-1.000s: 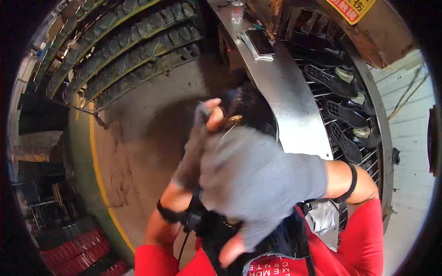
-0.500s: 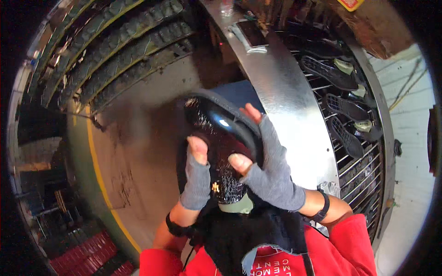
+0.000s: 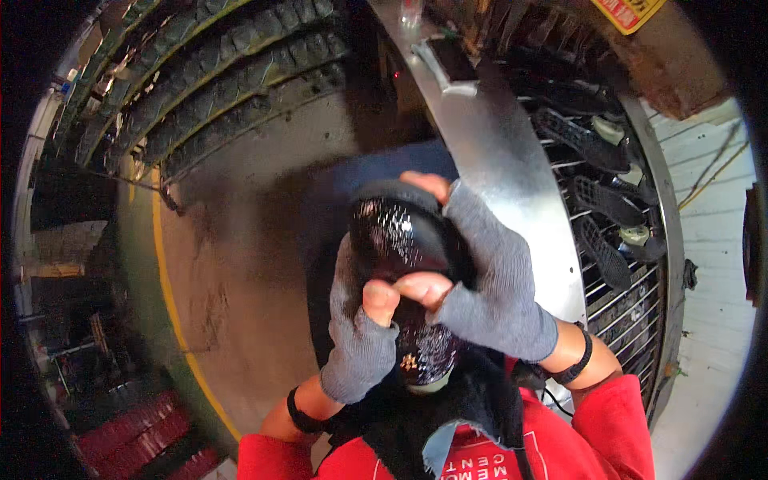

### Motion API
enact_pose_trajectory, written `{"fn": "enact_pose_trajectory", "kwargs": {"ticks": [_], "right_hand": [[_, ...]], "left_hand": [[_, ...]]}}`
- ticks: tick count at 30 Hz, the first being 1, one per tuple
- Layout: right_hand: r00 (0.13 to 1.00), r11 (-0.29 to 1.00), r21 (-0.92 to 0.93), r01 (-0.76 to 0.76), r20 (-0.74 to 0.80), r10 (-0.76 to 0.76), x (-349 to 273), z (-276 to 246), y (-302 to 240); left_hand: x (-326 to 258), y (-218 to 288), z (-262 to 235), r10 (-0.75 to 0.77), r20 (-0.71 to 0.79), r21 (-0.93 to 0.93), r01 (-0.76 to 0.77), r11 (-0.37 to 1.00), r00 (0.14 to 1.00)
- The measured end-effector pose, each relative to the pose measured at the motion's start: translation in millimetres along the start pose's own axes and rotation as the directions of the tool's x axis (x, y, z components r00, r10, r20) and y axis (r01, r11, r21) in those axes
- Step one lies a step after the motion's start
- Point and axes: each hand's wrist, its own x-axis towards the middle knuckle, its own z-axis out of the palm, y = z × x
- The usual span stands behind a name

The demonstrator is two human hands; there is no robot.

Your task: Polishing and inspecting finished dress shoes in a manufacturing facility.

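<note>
A glossy black shoe (image 3: 408, 228) is held in front of my body, toe pointing away from me. A bit of pale green, which looks like a shoe last (image 3: 432, 386), shows at its heel end. My left hand (image 3: 360, 336), in a grey fingerless glove, grips the shoe's left side with the thumb on top. On the other side, my right hand (image 3: 492, 276), gloved the same way, is closed round it, fingers near the toe edge and thumb across the top. The two thumbs meet over the middle. The shoe's underside and most of my left fingers are hidden.
A curved metal counter (image 3: 516, 152) runs along the right, with a dark phone-like slab (image 3: 453, 60) and a clear bottle (image 3: 410, 12) on it. Beyond it, a barred rack (image 3: 632, 296) bears black soles (image 3: 600, 196). Tiered shelves (image 3: 228, 76) of dark shoes stand far left.
The shoe has tilted and shifted slightly right, so its toe looks foreshortened. My left hand has moved right with it, and my thumbs have come together on top.
</note>
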Motion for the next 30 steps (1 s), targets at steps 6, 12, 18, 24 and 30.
{"fn": "enact_pose_trajectory", "kwargs": {"ticks": [6,12,18,24,30], "right_hand": [[0.951,0.647,0.714,-0.267,0.088,0.296,-24.3,25.5,44.9],[0.921,0.486,0.784,-0.386,0.297,0.251,-22.2,46.7,106.9],[0.909,0.691,0.594,-0.413,0.306,0.281,-112.8,21.5,128.4],[0.617,0.16,0.746,-0.647,0.388,0.685,-73.4,11.1,85.5],[0.775,0.258,0.848,-0.464,0.246,0.583,-0.7,40.3,122.4]], "left_hand": [[28.8,30.7,-18.7,0.378,0.119,0.202,-0.395,0.896,0.918],[122.2,47.8,-2.2,0.286,0.327,-0.069,-0.279,0.958,0.901],[84.8,6.4,6.8,0.536,0.018,0.266,-0.521,0.811,0.844],[92.9,-5.6,4.7,0.749,0.113,0.679,-0.601,0.421,0.652],[111.2,-59.4,-38.6,0.099,0.038,0.128,-0.103,0.986,0.994]]}}
